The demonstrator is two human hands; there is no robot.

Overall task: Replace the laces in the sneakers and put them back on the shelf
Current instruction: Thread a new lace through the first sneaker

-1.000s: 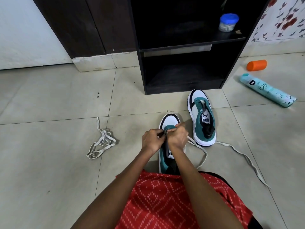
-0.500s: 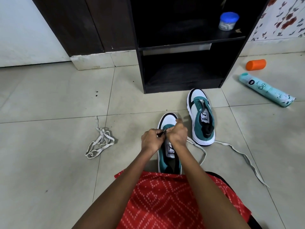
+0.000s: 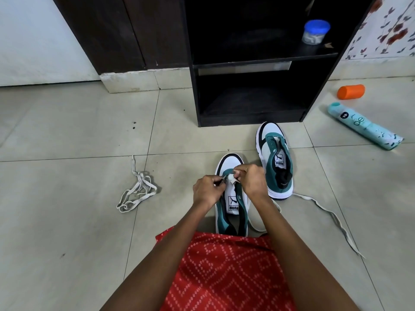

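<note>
Hands meet over the near sneaker (image 3: 232, 198), which stands on the tiled floor (image 3: 67, 198) with its toe pointing at the shelf (image 3: 251, 63) and its heel at the edge of the red patterned cloth (image 3: 224, 272) on the person's lap. The left hand (image 3: 205, 190) is curled, its fingertips pinching something small and dark at the lowest eyelets; it may be a lace tip, though it is too small to be sure. The right hand (image 3: 250, 179) pinches a white lace (image 3: 325, 212) at the same spot, and that lace trails out under the right wrist and away across the floor to the right. The second sneaker (image 3: 275, 160) stands just beside the first, further forward and to the right, close to the foot of the shelf, with no lace in its eyelets. Another white lace, a loose tangled lace (image 3: 137, 191), lies on the floor well to the left of both shoes. On the upper board of the shelf sits a blue-lidded jar (image 3: 315, 31). To the right of the shelf, an orange cap (image 3: 351, 91) and a pale green spray can (image 3: 363, 125) lie on the floor.
</note>
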